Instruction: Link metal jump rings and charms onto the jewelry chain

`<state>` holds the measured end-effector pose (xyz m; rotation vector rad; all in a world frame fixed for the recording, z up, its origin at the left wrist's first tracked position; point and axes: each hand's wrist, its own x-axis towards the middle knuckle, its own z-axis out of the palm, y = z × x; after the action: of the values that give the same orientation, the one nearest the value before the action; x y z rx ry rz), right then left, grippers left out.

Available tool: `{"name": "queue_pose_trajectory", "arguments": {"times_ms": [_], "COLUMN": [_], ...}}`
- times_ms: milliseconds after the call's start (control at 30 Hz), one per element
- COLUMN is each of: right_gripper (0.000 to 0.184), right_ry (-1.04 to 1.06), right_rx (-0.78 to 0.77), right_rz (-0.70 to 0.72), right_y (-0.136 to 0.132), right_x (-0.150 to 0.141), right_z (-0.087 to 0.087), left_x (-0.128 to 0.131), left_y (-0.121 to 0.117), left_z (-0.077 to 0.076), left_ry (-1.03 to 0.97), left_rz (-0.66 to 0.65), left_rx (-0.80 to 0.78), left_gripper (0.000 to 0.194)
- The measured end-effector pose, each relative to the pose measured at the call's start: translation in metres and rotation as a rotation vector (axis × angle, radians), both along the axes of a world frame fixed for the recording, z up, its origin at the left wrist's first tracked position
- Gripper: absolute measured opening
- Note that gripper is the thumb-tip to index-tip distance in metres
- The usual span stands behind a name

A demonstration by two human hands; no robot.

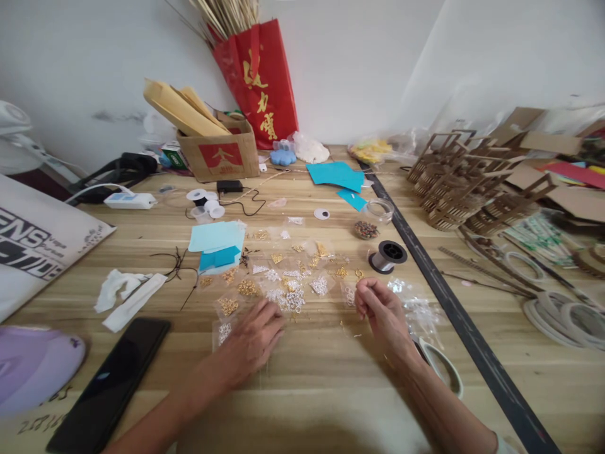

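Observation:
My left hand [258, 331] rests low over the table at the near side of the small bead piles, its fingers drawn together and pointing down. What it holds, if anything, is hidden under the fingers. To its left lie bags of gold beads [229, 306] and silver beads [224, 331]. White and silver beads [293, 297] spread just beyond its fingertips. My right hand [379, 309] is raised a little, thumb and fingers pinched; anything between them is too small to make out. Beside it are a bag of silver rings [348, 295], a spool of thin wire or thread [388, 256] and scissors [442, 366].
A black phone [113, 384] lies at the near left, by white tissue [135, 302]. Blue cards [220, 246] and a glass jar of beads [367, 227] stand further back. Small woven baskets [454, 195] and tape rolls [562, 318] crowd the right, past a black strip [439, 287].

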<state>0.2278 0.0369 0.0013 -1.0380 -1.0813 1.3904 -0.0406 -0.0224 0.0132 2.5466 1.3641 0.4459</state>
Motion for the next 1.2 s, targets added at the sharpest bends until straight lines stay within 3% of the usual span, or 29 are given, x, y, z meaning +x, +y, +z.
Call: {"name": "queue_pose_trajectory", "arguments": {"times_ms": [200,400,800,1200], "right_gripper": [0.028,0.028,0.028,0.028], "right_ry": [0.015,0.005,0.012,0.003], "right_rx": [-0.009,-0.003,-0.017,-0.006], "right_rz": [0.0,-0.011,-0.01,-0.011], "right_y": [0.001,0.001,0.0,0.0], "right_x": [-0.001,-0.002,-0.002,-0.002], "right_z": [0.001,0.003,0.003,0.004], "left_x": [0.008,0.013,0.03,0.022], "left_y": [-0.017,-0.024,-0.024,-0.03], "left_z": [-0.02,-0.036,-0.034,-0.03], "left_ry": [0.167,0.254,0.24,0.228], "left_rz": [-0.017,0.009,-0.037,-0.062], "left_rx": [0.167,0.183,0.149,0.115], "left_gripper": [0.042,0.065,0.067,0.069]}}
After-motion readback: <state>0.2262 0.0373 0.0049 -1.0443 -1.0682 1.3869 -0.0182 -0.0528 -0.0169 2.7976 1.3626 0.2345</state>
